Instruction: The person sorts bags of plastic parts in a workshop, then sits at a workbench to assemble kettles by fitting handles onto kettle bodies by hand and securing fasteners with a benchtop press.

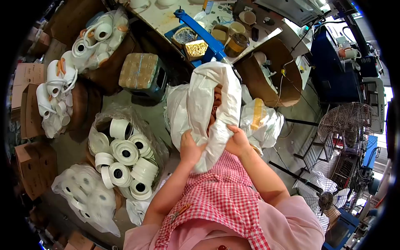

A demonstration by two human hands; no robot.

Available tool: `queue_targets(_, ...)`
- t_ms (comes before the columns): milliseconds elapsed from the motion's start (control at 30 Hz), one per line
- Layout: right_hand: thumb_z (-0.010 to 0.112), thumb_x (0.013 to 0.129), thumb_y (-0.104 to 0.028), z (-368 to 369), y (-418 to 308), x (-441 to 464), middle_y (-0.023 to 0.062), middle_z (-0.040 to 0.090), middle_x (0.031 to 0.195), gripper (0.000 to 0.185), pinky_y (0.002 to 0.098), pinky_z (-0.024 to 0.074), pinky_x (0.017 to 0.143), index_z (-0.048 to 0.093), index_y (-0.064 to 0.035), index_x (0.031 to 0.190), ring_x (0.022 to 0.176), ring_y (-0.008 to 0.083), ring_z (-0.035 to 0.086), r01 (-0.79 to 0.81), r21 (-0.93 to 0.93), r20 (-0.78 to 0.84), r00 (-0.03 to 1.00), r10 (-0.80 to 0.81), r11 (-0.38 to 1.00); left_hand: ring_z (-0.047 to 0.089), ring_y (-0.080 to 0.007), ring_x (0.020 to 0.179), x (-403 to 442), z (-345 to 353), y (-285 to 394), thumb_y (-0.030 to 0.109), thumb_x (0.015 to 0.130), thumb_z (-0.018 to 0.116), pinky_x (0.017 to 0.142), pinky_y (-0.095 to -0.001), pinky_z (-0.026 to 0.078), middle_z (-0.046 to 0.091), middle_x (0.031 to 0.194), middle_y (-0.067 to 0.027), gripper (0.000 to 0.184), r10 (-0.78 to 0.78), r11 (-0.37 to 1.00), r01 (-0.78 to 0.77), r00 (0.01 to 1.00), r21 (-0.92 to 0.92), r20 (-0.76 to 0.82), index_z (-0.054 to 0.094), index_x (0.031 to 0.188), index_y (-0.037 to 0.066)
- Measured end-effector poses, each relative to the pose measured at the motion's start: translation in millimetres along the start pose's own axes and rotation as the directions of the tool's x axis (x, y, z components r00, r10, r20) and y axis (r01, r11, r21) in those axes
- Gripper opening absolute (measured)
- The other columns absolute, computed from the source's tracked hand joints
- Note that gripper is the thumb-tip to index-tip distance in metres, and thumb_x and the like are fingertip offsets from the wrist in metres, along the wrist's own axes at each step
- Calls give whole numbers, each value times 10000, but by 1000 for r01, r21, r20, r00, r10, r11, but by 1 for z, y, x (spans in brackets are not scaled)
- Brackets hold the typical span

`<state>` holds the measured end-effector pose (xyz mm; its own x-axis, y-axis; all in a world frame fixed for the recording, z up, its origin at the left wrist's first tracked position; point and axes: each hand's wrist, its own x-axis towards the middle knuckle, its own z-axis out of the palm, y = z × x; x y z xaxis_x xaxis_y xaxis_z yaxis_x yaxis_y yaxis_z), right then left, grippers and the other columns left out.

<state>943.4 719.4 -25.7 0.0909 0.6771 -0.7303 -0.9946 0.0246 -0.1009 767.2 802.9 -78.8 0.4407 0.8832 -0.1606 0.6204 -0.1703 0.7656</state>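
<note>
A large white woven sack stands in front of me with its mouth open and its rim rolled outward. Reddish-brown pieces show inside; their kind I cannot make out. My left hand grips the near left part of the rim, its fingers partly hidden by the folds. On the near right side, my right hand is closed on the same rim, thumb on top. Just beyond the sack is a workbench with a blue metal lever arm on it.
To my left, a plastic-lined container holds several white round housings, beside a full clear bag. Boxes of white kettle-like parts stand farther left. A stool with a woven top is near the bench. Fans stand at right.
</note>
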Motion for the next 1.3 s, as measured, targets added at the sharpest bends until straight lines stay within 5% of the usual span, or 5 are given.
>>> queue_targets(400, 440, 918, -354, -135, -46, 6, 176, 567, 1387, 577, 546, 375, 1134, 509, -38, 1395, 1307, 365, 513, 282, 45, -137, 952, -274, 958, 491, -394, 1305, 31, -57, -107, 342, 992, 358, 1099, -524, 405, 509, 1434, -191, 558, -108, -475, 331, 898, -816, 427, 459, 1414, -9)
queue_targets(633, 568, 820, 64, -181, -57, 36, 72, 523, 882, 517, 241, 385, 459, 378, -46, 1288, 625, 131, 512, 491, -579, -515, 398, -759, 651, 667, -280, 799, 99, -60, -138, 140, 923, 559, 756, -377, 546, 672, 936, -120, 190, -839, 286, 449, 545, -847, 6, 633, 1039, 10)
queue_targets(967, 762, 762, -54, -77, -91, 49, 116, 622, 1150, 399, 399, 416, 1006, 648, 20, 1137, 1154, 295, 540, -37, -964, 220, 452, -864, -265, 611, -293, 1110, 158, -10, 55, 131, 815, 745, 995, -440, 455, 648, 1213, -158, 503, 373, 779, -459, 887, 427, 273, 573, 1270, 2)
queue_targets(1200, 671, 937, -152, -115, -182, 61, 98, 692, 1089, 324, 334, 536, 755, 604, 26, 1199, 920, 175, 662, -74, -532, 131, 977, 168, 844, 681, -121, 904, 317, -31, 57, 143, 940, 652, 804, -276, 559, 725, 1020, -64, 262, -302, 719, 648, -36, 252, 953, 687, 1144, -17)
queue_targets(1300, 701, 911, -195, -127, -199, 79, 139, 701, 1082, 352, 396, 545, 733, 599, 19, 1171, 903, 238, 685, -232, -618, -290, 955, 57, 751, 680, -139, 849, 348, 4, 7, 160, 924, 679, 766, -292, 548, 723, 984, -66, 249, -290, 935, 291, 302, 202, 908, 684, 1105, -11)
